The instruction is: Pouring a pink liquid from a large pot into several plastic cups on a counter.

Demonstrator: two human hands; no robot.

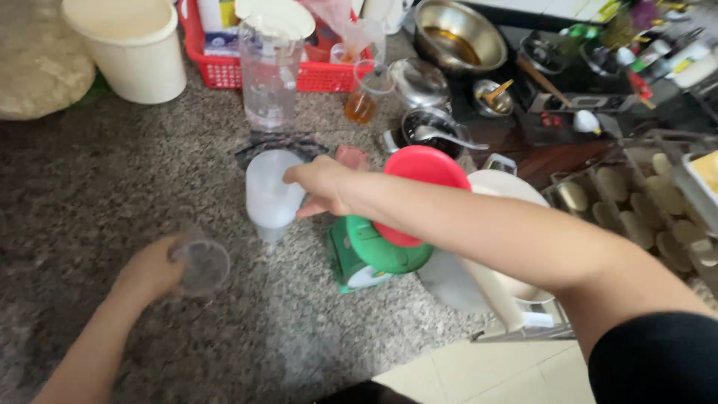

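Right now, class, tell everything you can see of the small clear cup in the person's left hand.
The small clear cup looks like see-through plastic, round, with an open rim facing the camera. It is blurred, so whether it holds anything cannot be told. The left hand wraps its side from the left, holding it low over the speckled grey counter. It is apart from the translucent white cup that the right hand touches.

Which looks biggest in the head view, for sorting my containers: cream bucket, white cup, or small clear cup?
1. Cream bucket, though farther away.
2. White cup, at the right hand.
3. Small clear cup, held in the left hand.
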